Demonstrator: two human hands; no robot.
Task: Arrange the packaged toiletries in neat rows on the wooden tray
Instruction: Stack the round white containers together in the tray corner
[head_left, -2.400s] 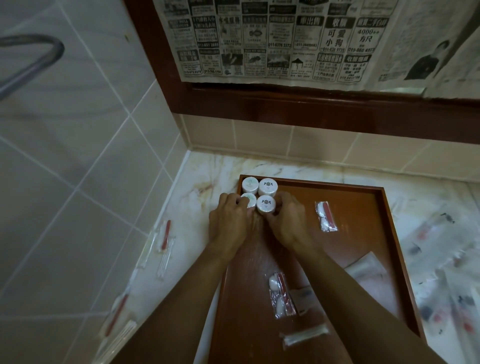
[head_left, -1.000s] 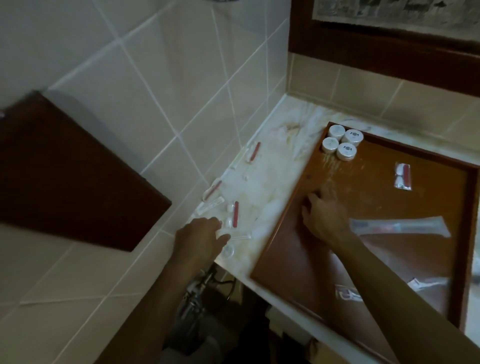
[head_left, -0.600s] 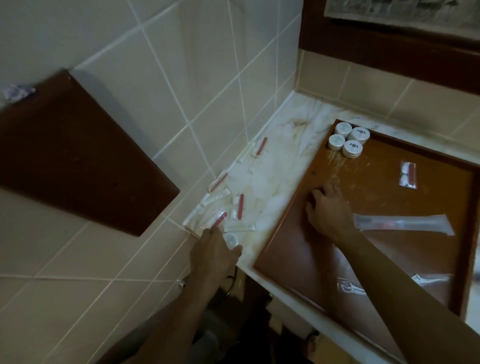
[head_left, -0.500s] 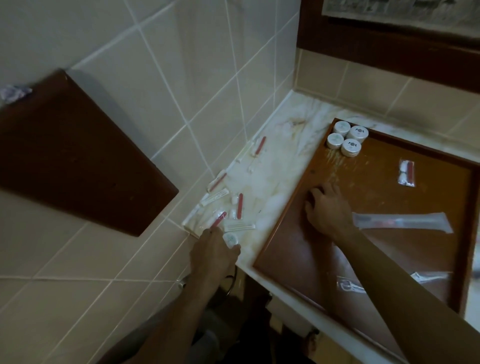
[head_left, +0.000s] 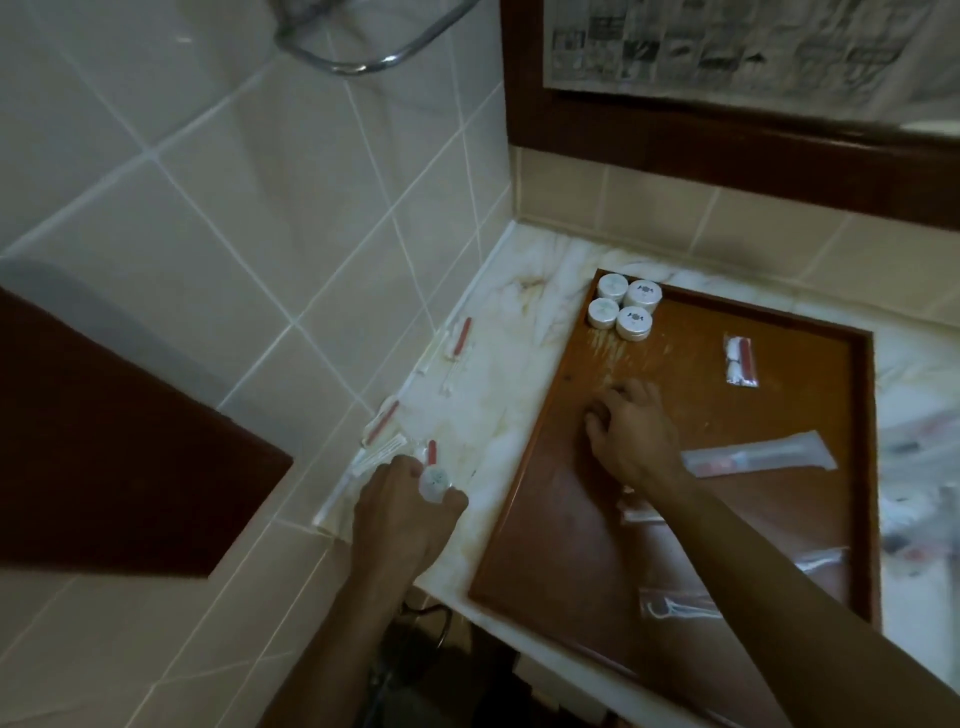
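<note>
Since half a second ago, the left hand (head_left: 402, 512) has closed round a small white round container (head_left: 434, 479) at the counter's near edge and raised it between thumb and fingers; before, it only reached among the packets there. The right hand (head_left: 631, 431) has stayed put on the wooden tray (head_left: 550, 551), and the view has swung up to take in a chrome rail (head_left: 363, 62).

The tiled wall (head_left: 260, 208) fills the left of the scene. The tray lies on the marble counter (head_left: 498, 415), its far left corner holding four white lidded pots (head_left: 621, 307) packed in a tight square. The right hand rests knuckles-up on the tray floor with fingers curled under; whether it pinches anything cannot be told. Beside its wrist lies a long sachet (head_left: 758, 456), and farther back a small packet with a red strip (head_left: 741, 360). Loose red-and-white packets (head_left: 382, 423) are strewn on the counter along the wall, just beyond the left hand.

The container looks light and rigid, likely smooth plastic that could slip, so a pinch across its sides should serve best, setting it down flat against the existing pots. The film sachets look limp and slick, probably easiest lifted by an edge or slid into line.
</note>
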